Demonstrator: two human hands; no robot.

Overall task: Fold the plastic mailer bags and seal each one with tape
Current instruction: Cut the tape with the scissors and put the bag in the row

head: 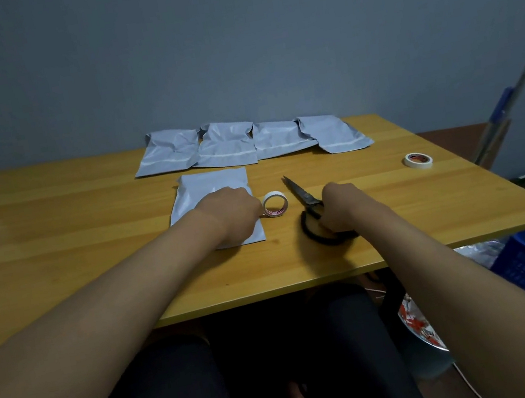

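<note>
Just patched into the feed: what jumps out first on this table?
Two hands at the table's near middle: the left hand on a grey mailer bag beside an upright tape roll, the right hand gripping black scissors. Four more mailer bags line the far edge.

On the tabletop (85, 228), a mailer bag (213, 186) lies under the left fingers (248, 206), a tape roll (275, 204) just right of them, scissors (306, 201) at the right fingers (329, 212), four bags (244, 142) behind.
</note>
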